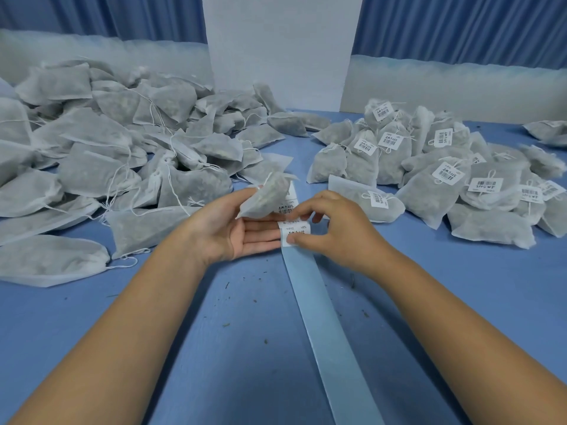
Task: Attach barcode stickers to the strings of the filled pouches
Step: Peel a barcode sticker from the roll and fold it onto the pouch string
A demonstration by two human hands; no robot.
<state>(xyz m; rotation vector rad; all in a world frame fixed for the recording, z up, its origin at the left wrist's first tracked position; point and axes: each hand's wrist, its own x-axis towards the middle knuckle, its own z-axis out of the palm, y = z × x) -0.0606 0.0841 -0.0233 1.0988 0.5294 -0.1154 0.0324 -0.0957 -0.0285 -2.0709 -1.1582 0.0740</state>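
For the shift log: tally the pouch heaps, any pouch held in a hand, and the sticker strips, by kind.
Pouch heaps: 2, the unlabelled heap and the labelled heap
Held pouch, in the left hand: 1
Sticker strip, pinched by the right hand: 1
Total: 4

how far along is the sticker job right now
Done: the right pile carries barcode stickers. In hand: the left hand holds one pouch while the right hand peels a sticker off the backing strip. Left: the big left pile shows bare strings, so probably over half remains.
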